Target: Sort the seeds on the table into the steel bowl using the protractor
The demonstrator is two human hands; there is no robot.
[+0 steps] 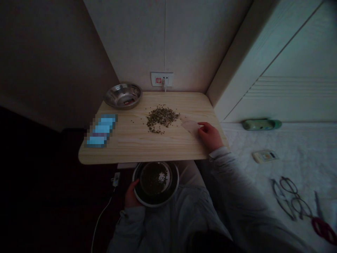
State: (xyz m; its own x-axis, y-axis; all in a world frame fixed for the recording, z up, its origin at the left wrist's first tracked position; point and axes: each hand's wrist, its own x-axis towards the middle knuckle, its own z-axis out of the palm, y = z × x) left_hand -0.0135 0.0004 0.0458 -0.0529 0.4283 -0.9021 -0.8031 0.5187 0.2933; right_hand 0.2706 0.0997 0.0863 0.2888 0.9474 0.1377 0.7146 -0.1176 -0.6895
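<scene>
My right hand [209,135] rests at the right side of the wooden tabletop, fingers pinched on a thin, pale, see-through piece like a plastic scraper [190,126]. The scraper's free edge points left, towards a loose pile of small greenish-brown beans [160,117] spread over the middle of the table. Below the front edge, my left hand [131,195] grips the left rim of a round bowl [155,205] at my lap. Many of the same small beans lie inside it, with a pale patch of its bottom showing.
On the table [137,153] stand a steel bowl [123,95] at back left and a blurred, lit phone [102,130]. Behind is a wall socket [162,79]. Glasses [292,200], a green case [262,124] and red-handled scissors [323,230] lie on the white bed [244,165].
</scene>
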